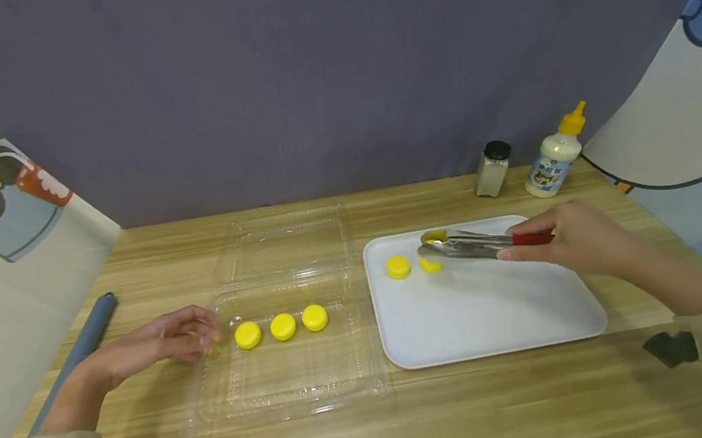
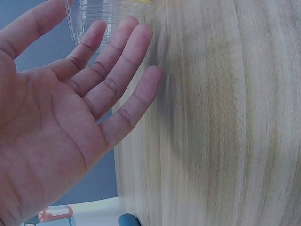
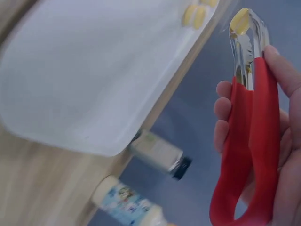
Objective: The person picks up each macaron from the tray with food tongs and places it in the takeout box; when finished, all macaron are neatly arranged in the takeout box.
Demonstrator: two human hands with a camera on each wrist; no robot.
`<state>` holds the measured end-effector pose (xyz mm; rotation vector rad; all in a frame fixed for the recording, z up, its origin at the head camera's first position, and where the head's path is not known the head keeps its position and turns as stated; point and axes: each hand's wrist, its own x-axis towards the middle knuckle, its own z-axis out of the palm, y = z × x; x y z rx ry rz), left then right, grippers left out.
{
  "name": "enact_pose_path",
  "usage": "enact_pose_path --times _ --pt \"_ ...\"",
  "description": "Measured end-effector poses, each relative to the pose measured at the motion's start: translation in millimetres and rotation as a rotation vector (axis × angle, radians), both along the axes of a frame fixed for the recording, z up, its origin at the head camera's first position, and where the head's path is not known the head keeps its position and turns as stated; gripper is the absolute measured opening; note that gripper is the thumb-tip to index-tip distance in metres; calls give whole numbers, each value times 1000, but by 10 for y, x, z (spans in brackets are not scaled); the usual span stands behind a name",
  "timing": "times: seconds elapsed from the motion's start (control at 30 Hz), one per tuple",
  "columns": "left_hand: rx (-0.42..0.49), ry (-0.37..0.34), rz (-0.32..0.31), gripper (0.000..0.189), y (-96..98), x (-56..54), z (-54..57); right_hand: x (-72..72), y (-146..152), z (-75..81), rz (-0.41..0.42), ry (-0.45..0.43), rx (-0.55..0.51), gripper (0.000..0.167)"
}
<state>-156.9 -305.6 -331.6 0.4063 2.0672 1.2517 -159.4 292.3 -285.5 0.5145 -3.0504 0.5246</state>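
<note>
My right hand [image 1: 568, 239] grips red-handled metal tongs [image 1: 472, 243] over the white tray [image 1: 497, 325]. Between the tongs' tips is a yellow macaron [image 3: 241, 21], raised above the tray. Two more yellow macarons [image 1: 397, 267] sit on the tray, one partly hidden by the tongs. A clear plastic clamshell box [image 1: 291, 379] lies with its lid folded back. Three yellow macarons [image 1: 282, 327] stand in a row inside it. At the box's left edge is my left hand [image 1: 167, 340], its fingers loosely bent and holding nothing; whether it touches the rim I cannot tell.
Behind the tray stand a black-capped jar [image 1: 492, 170] and a white squeeze bottle [image 1: 553, 155] with a yellow nozzle. A blue-grey rod [image 1: 84, 343] lies at the table's left, beside the left forearm. A dark cloth wall [image 1: 286, 90] rises at the back, with printed panels on both sides.
</note>
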Motion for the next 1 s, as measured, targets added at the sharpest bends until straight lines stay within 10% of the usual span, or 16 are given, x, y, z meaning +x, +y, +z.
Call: enact_pose_path --times 0.53,1.0 --pt "13 7 -7 44 -37 -2 -7 7 -755 288 154 2 -29 54" --pt "10 10 -6 45 -33 -14 -20 -36 -1461 156 353 -41 -82 49"
